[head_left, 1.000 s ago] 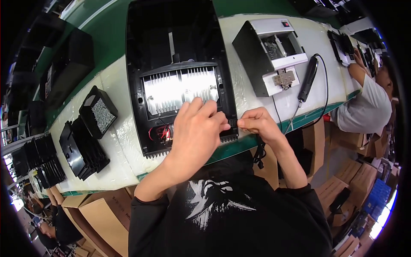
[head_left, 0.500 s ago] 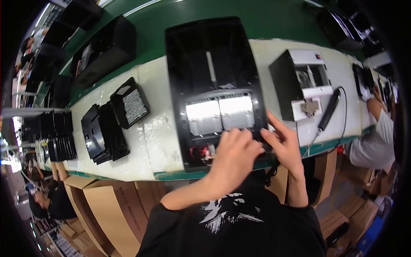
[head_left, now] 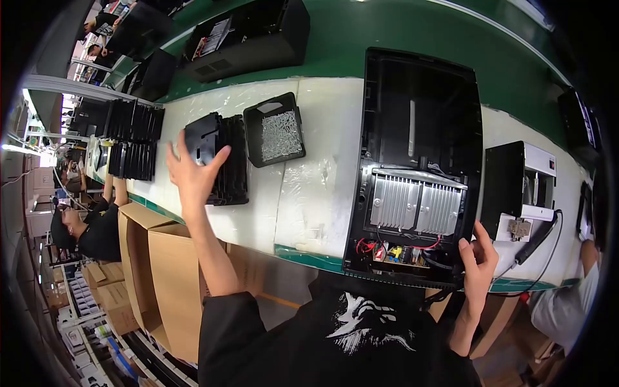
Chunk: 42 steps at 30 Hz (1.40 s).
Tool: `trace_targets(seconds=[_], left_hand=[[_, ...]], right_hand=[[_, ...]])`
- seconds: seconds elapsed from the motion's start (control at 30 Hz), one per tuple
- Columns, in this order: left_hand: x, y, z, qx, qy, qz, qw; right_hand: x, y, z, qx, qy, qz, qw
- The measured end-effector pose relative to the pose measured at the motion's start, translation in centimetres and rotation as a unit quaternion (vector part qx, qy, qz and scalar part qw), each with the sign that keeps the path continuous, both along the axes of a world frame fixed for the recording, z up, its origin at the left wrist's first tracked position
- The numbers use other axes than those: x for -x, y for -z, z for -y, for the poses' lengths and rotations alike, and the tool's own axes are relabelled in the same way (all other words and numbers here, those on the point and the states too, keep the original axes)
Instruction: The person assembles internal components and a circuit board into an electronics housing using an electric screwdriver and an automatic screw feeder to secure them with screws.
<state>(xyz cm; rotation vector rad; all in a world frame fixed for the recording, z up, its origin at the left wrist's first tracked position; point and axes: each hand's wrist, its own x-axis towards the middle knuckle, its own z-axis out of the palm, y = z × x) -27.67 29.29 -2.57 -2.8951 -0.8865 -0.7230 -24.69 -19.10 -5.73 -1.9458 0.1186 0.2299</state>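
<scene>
My left hand (head_left: 193, 173) is open at the near left side of a stack of black plastic covers (head_left: 233, 161), thumb and fingers spread around the top one. Whether it touches the cover is hard to tell. My right hand (head_left: 478, 259) grips the near right edge of a large open black casing (head_left: 422, 106), thumb over the rim and fingers along the side. Inside the casing sit silver finned heat sinks (head_left: 416, 203). Below them lies a small circuit board (head_left: 403, 253) with red and black wires.
A black bin of screws (head_left: 280, 134) stands right of the cover stack. Right of the casing are a white-and-black machine (head_left: 525, 180) and a corded black electric screwdriver (head_left: 537, 242). More black parts (head_left: 132, 158) and a co-worker are at left. Cardboard boxes (head_left: 174, 284) stand below the bench.
My left hand has left the casing's near end and reached left to the covers, exposing the circuit board. My right hand stays at the casing's right edge. The view has turned left.
</scene>
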Motion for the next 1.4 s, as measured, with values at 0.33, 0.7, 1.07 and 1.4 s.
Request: trace_targets(seconds=[0.33,0.7,1.07,1.4], left_hand=[[1.7,1.5,-3.8,0.146,-0.062,-0.003,0.987],[-3.8,-5.0,18.6,0.203,0.547,-0.001,0.812],[-8.1,-2.0,16.2,0.588,0.440,0.172,0.657],[-9.1,-1.3,17.0,0.592,0.429,0.193,0.654]], right_hand=[[-1.2,-1.0,0.0,-0.030,-0.020,0.155,0.987],[-5.0,-8.8,-5.4,-0.300,-0.179,0.040,0.936],[-8.9,-5.2,-4.9,-0.160,-0.086,0.273,0.945],[-9.9,-2.2,-5.6,-0.144,-0.057,0.319,0.935]])
